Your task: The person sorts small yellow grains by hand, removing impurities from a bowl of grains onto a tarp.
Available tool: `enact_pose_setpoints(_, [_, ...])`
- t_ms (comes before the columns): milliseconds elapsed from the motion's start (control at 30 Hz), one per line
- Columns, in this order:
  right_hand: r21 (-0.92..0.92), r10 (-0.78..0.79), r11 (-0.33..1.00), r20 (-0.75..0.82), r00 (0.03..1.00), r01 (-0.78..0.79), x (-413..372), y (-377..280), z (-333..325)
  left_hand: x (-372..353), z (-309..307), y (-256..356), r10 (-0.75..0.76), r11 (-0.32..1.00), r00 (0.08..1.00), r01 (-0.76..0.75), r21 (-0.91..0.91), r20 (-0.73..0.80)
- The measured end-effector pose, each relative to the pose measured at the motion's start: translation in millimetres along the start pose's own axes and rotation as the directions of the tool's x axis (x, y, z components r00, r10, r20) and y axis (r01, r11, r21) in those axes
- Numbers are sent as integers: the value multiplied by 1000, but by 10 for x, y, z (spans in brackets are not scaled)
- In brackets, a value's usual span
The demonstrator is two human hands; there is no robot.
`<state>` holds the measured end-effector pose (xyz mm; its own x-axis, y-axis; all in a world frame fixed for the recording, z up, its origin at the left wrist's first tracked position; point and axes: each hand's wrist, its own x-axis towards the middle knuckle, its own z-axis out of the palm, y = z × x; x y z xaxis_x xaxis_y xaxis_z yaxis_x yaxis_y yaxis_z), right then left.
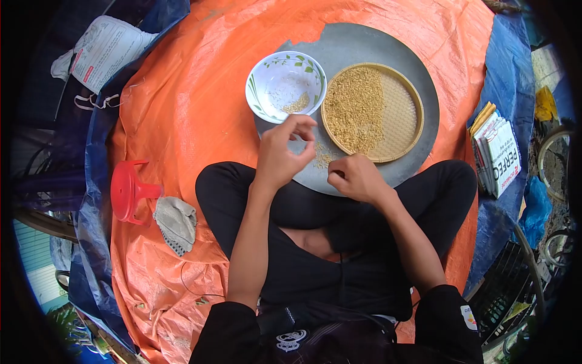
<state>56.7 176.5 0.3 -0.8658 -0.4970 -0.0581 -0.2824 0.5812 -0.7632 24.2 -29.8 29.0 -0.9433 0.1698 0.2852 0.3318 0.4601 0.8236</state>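
A white bowl (273,73) with a green leaf pattern holds a small heap of pale grains. Beside it, a round woven bamboo tray (403,112) carries a layer of golden grains (354,103), which look like unhusked rice, mostly on its left side. Both rest on a large round grey tray (418,67). Just below the bowl is my left hand (282,151), its fingers curved and a gap showing between them and the thumb. My right hand (359,177) is closed near the bamboo tray's lower edge; what it may hold is hidden. Loose grains (322,158) lie between my hands.
An orange tarp (170,121) spreads under everything, with blue tarp (509,73) at the sides. To the left are a red plastic stool (127,191) and a grey cloth (176,223). Folded sacks (497,151) stand at the right. My crossed legs border the grey tray.
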Motion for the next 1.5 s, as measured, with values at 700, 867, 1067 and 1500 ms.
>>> enact_pose_setpoints(700, [-343,-33,939,-68,997,8,-7,367,468,297,511,-357,-105,989,969,78,127,222])
enact_pose_setpoints(867, [-312,-31,950,-17,999,24,-11,384,523,425,1108,-514,10,928,933,-143,345,359])
enact_pose_setpoints(1067, [-322,6,947,5,1000,-4,34,349,557,465,1216,-596,-59,871,922,-140,471,383])
enact_pose_setpoints(1500, [-130,93,978,-422,902,-162,34,405,159,447,805,-189,-123,988,974,102,119,192])
